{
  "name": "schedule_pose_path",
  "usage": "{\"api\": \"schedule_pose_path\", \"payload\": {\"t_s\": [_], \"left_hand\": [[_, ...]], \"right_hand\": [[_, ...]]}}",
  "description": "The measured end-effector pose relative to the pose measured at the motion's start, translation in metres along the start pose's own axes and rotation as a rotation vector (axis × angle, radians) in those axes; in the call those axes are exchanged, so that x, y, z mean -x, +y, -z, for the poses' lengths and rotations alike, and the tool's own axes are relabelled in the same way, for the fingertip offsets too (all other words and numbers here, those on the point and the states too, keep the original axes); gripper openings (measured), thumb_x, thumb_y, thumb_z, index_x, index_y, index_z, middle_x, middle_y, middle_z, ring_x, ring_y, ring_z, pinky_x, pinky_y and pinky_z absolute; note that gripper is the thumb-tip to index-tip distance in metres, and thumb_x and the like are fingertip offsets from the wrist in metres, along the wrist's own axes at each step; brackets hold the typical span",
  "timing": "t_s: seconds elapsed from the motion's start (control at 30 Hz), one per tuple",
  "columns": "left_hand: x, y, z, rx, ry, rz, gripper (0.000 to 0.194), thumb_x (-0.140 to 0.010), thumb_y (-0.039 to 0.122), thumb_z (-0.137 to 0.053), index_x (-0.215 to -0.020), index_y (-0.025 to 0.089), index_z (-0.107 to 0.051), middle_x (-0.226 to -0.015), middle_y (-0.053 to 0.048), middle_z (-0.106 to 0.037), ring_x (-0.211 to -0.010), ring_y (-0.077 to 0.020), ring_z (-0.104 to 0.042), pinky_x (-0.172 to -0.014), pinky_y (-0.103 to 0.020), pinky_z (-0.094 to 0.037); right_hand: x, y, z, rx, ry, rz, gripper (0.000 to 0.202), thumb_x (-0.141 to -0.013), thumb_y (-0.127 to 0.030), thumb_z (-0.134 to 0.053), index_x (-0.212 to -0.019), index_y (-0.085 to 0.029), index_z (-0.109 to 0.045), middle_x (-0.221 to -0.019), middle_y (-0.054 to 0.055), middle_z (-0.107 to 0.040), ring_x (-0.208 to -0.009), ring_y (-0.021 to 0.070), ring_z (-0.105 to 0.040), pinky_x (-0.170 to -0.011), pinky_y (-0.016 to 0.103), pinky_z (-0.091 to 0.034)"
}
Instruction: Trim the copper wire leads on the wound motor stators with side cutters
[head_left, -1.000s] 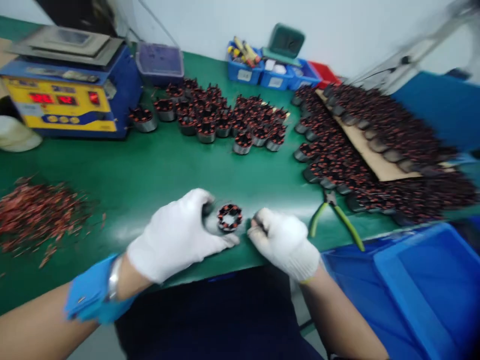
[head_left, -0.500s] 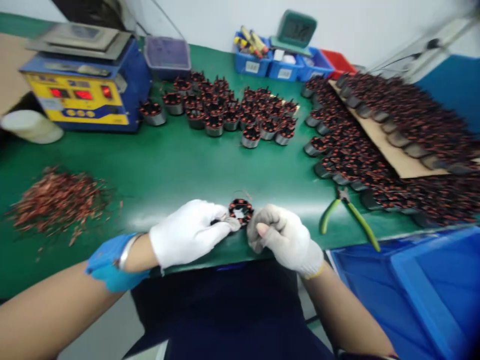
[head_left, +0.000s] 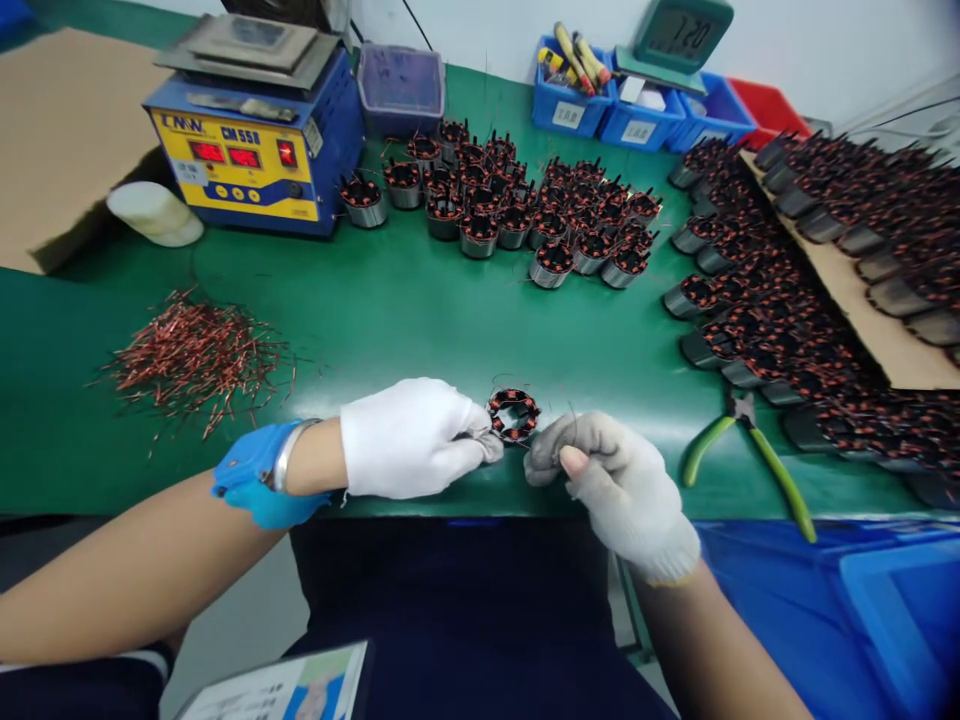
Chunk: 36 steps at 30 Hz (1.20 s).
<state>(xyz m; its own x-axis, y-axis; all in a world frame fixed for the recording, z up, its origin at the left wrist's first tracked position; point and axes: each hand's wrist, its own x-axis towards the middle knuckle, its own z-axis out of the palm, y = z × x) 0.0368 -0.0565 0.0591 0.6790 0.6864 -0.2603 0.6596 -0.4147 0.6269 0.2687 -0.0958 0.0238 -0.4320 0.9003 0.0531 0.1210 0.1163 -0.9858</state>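
A small ring-shaped motor stator [head_left: 496, 421] with copper windings is at the front of the green bench, its open centre facing up. My left hand [head_left: 416, 437], in a white glove, is closed on its left side, the fingertips pressed to the rim. Thin wire ends stick out around the stator. To its right, my right hand [head_left: 619, 485] is pinched, the bare thumb tip showing through the glove. A fine wire [head_left: 574, 418] rises from between those fingers; whether it runs to the stator I cannot tell.
Green-handled cutters [head_left: 742, 410] lie right of my right hand. Clipped copper wire [head_left: 199, 355] is heaped at left. Several wound stators [head_left: 478, 235] stand behind, with more rows [head_left: 750, 350] at right. A blue-and-yellow device [head_left: 247, 170] sits at back left.
The view has shifted, so the bench things appear further right. My right hand has drawn slightly away from the stator, and a fine wire now shows at its fingers. My left hand keeps its hold.
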Motion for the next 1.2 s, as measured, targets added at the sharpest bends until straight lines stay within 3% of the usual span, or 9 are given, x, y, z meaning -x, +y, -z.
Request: {"api": "schedule_pose_path", "payload": {"t_s": [0.17,0.37,0.43,0.5,0.57,0.63,0.73,0.9,1.2], "left_hand": [[0.0,0.006,0.0,-0.108,0.006,-0.016,0.023,-0.085,0.026,-0.047,-0.068,0.022,-0.063,-0.057,0.002,-0.057,-0.051,-0.0135,-0.047,-0.052,-0.027,-0.026],[0.003,0.004,-0.001,-0.163,0.046,0.072,0.029,-0.085,0.037,-0.046,-0.064,0.022,-0.06,-0.052,0.001,-0.054,-0.046,-0.0147,-0.046,-0.048,-0.029,-0.023],[0.004,0.001,-0.002,-0.161,0.164,0.136,0.027,-0.078,0.05,-0.056,-0.08,0.024,-0.064,-0.066,0.0,-0.063,-0.055,-0.0171,-0.055,-0.05,-0.029,-0.031],[0.003,-0.002,-0.003,-0.1,0.297,0.131,0.061,-0.066,0.06,-0.067,-0.114,0.023,-0.059,-0.101,-0.004,-0.068,-0.08,-0.022,-0.065,-0.063,-0.03,-0.045],[-0.001,-0.006,-0.007,-0.02,0.336,0.014,0.091,-0.065,0.055,-0.07,-0.141,0.019,-0.036,-0.134,-0.011,-0.055,-0.11,-0.0254,-0.06,-0.085,-0.032,-0.049],[-0.006,-0.009,-0.014,0.021,0.285,-0.107,0.091,-0.072,0.038,-0.065,-0.149,0.018,-0.021,-0.142,-0.01,-0.049,-0.121,-0.0246,-0.055,-0.097,-0.034,-0.045],[-0.014,-0.009,-0.023,0.006,0.252,-0.122,0.081,-0.073,0.027,-0.059,-0.147,0.02,-0.028,-0.127,-0.008,-0.061,-0.113,-0.0263,-0.059,-0.095,-0.039,-0.046],[-0.017,-0.001,-0.032,-0.084,0.418,-0.112,0.049,-0.07,0.033,-0.064,-0.114,0.016,-0.058,-0.108,-0.009,-0.064,-0.098,-0.0263,-0.061,-0.087,-0.039,-0.049],[-0.016,-0.004,-0.037,-0.297,0.63,-0.223,0.034,-0.077,0.036,-0.061,-0.102,0.014,-0.061,-0.099,-0.012,-0.064,-0.086,-0.0246,-0.06,-0.076,-0.038,-0.047]], "right_hand": [[-0.008,-0.008,-0.004,-0.141,0.042,-0.009,0.012,-0.095,-0.025,-0.049,-0.091,-0.022,-0.06,-0.086,0.002,-0.066,-0.077,0.0159,-0.065,-0.068,0.032,-0.052],[0.001,-0.009,0.003,0.377,-0.113,0.06,0.008,-0.087,-0.014,-0.053,-0.083,-0.02,-0.056,-0.085,0.003,-0.066,-0.078,0.0161,-0.062,-0.072,0.033,-0.048],[0.004,-0.009,0.003,0.459,-0.131,0.075,0.008,-0.085,-0.012,-0.054,-0.085,-0.02,-0.057,-0.088,0.003,-0.067,-0.08,0.0157,-0.063,-0.073,0.032,-0.048],[0.005,-0.011,0.001,0.479,-0.126,0.098,0.01,-0.084,-0.012,-0.054,-0.088,-0.02,-0.058,-0.09,0.003,-0.068,-0.083,0.0153,-0.063,-0.074,0.03,-0.049],[0.004,-0.014,-0.002,0.467,-0.107,0.122,0.012,-0.084,-0.012,-0.053,-0.09,-0.02,-0.06,-0.091,0.003,-0.068,-0.086,0.0147,-0.064,-0.076,0.029,-0.049],[0.004,-0.018,-0.005,0.458,-0.079,0.136,0.013,-0.085,-0.012,-0.052,-0.091,-0.02,-0.06,-0.093,0.003,-0.068,-0.087,0.0146,-0.064,-0.076,0.028,-0.05],[0.007,-0.025,-0.009,0.531,-0.072,0.145,0.013,-0.083,-0.013,-0.053,-0.092,-0.02,-0.06,-0.09,0.003,-0.068,-0.083,0.0156,-0.065,-0.072,0.029,-0.05],[0.018,-0.021,-0.006,0.815,-0.026,0.205,0.006,-0.08,-0.014,-0.054,-0.081,-0.019,-0.057,-0.077,0.004,-0.067,-0.067,0.018,-0.063,-0.061,0.031,-0.049],[0.022,-0.011,-0.001,0.752,0.027,0.179,0.005,-0.085,-0.017,-0.053,-0.086,-0.018,-0.058,-0.085,0.007,-0.068,-0.076,0.0179,-0.064,-0.068,0.031,-0.051]]}}
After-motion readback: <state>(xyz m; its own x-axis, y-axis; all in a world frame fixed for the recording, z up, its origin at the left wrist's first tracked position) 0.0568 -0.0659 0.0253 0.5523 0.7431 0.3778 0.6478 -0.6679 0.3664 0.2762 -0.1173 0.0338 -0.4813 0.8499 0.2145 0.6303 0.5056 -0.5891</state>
